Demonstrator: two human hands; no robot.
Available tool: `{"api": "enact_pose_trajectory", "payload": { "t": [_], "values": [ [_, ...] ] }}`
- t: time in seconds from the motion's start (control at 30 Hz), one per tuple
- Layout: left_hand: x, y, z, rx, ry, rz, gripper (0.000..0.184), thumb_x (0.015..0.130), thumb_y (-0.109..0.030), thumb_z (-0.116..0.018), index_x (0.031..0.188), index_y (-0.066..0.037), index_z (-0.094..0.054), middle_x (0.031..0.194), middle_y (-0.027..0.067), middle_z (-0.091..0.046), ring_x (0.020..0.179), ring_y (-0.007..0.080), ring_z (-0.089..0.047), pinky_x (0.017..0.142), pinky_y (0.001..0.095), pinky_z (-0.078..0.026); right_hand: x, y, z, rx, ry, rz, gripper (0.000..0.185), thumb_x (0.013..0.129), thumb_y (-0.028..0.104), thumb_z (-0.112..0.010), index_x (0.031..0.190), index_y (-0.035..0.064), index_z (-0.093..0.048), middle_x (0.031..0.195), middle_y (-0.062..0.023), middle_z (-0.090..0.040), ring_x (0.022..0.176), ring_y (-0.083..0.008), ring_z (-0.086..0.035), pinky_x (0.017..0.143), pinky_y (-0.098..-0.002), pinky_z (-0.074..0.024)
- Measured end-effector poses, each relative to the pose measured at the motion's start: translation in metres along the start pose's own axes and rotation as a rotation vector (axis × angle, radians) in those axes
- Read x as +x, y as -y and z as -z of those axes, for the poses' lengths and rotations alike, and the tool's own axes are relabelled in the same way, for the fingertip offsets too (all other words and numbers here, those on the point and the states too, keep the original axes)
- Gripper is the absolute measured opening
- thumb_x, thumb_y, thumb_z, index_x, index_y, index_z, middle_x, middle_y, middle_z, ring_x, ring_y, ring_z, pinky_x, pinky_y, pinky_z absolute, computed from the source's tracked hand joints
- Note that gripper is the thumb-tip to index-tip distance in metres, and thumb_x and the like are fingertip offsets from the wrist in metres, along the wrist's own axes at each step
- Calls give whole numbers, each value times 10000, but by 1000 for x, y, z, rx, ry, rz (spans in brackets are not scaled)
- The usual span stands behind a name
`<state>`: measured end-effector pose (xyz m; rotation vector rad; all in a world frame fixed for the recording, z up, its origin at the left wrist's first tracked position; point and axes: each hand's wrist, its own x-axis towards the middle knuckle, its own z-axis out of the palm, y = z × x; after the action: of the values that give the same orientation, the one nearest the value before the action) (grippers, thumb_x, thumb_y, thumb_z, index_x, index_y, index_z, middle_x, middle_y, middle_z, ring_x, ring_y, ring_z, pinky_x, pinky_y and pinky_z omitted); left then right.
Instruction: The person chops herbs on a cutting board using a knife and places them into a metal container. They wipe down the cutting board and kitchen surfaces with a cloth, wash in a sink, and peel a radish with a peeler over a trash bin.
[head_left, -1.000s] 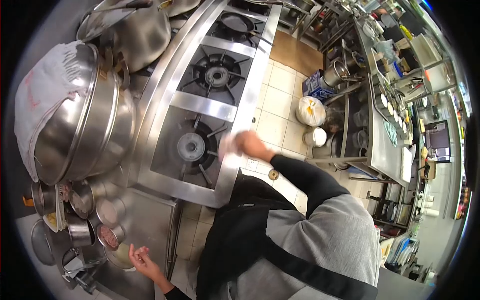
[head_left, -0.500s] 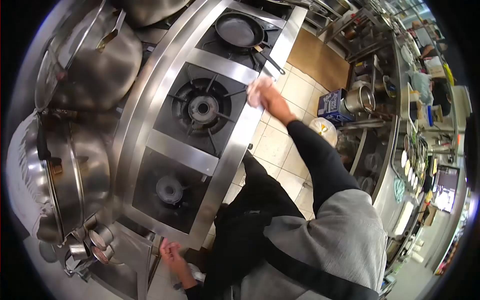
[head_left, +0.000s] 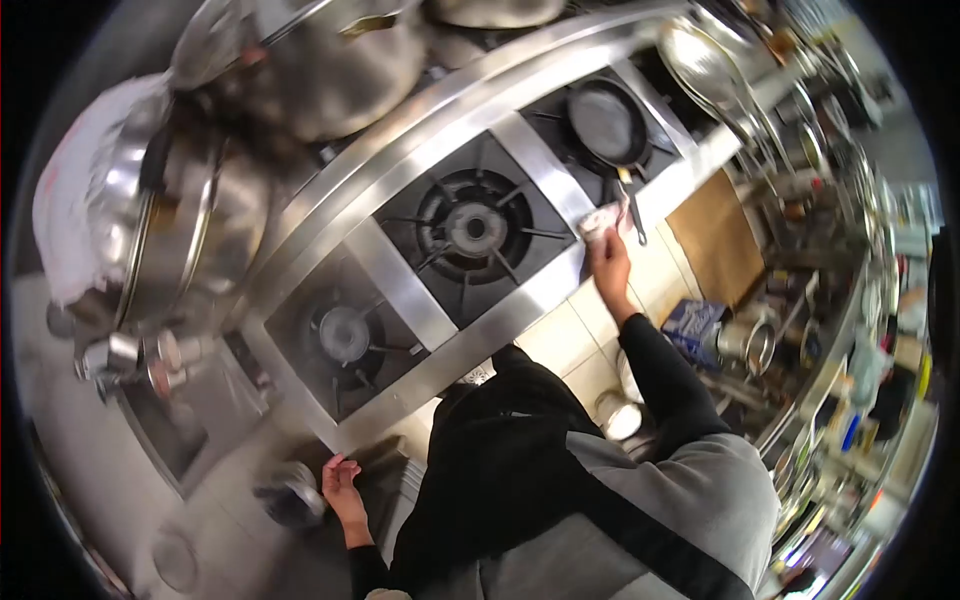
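A: What is held by the right hand (head_left: 611, 268)?

B: A crumpled pale rag (head_left: 604, 220) is held there, at the near edge of the stove top (head_left: 515, 302), just beside the pan handle (head_left: 639, 222). The fingers are closed narrowly on it

A: Why is it held like that?

B: Perhaps so that it is kept bunched and is not dropped. How hard it is pressed cannot be told

A: And the left hand (head_left: 343, 490)?

B: Nothing is seen in it. Its fingers are loosely bent, with small gaps, by the near left corner of the stove top. Whether that corner is touched cannot be told. Maybe the arm is just kept low for balance

A: Where is the pan (head_left: 606, 122) set?

B: It is set towards the right end of the stove top. Its handle is pointed over the near edge, maybe so it can be reached easily
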<state>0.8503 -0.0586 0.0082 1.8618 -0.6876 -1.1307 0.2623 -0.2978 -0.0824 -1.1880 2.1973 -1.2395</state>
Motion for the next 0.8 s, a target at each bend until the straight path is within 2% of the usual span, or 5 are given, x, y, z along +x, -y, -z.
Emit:
{"api": "enact_pose_trajectory", "payload": {
  "t": [0.23, 0.53, 0.7, 0.73, 0.8],
  "values": [
    [-120, 69, -4, -118, -238, 183, 189, 991, -159, -639, 1129, -30, -628, 959, 54, -666, 860, 139, -643, 791, 313, -544, 201, 42, -236, -255, 287, 748, 197, 926, 199, -562, 931, 20, -646, 853, -224, -670, 875, -401, -656, 728, -513, -508],
    [-158, 42, -5, 1, -302, 149, 273, 1013, -262, -626, 1092, -1, -640, 993, 43, -664, 915, 164, -641, 888, 313, -494, -52, 155, -381, 70, 832, 1329, 368, 826, 108, -596, 1164, -34, -615, 1163, -264, -642, 1135, -420, -586, 1016, -478, -456],
    [-190, 102, 20, -245, -476, 289, 201, 991, -159, -595, 1112, -10, -655, 958, 60, -675, 911, 159, -644, 831, 307, -499, -217, 165, -123, 466, 863, 25, 444, 1089, 269, -398, 1449, 14, -451, 1350, -198, -584, 1219, -342, -588, 981, -444, -498],
    [-195, 121, 22, -306, -470, 354, 195, 980, -136, -599, 1112, -5, -657, 948, 63, -673, 914, 159, -646, 823, 303, -500, -207, 53, -109, 4, 1028, 891, 494, 978, 65, -448, 1470, 23, -433, 1415, -259, -521, 1267, -387, -554, 1016, -486, -470],
    [-190, 149, 17, -378, -455, 426, 191, 968, -113, -604, 1112, 1, -658, 937, 66, -671, 916, 158, -648, 815, 299, -501, -187, 118, -117, 412, 1408, -228, 468, 998, 102, -467, 1459, 23, -440, 1408, -257, -526, 1250, -363, -572, 984, -494, -485]
  ]
}}
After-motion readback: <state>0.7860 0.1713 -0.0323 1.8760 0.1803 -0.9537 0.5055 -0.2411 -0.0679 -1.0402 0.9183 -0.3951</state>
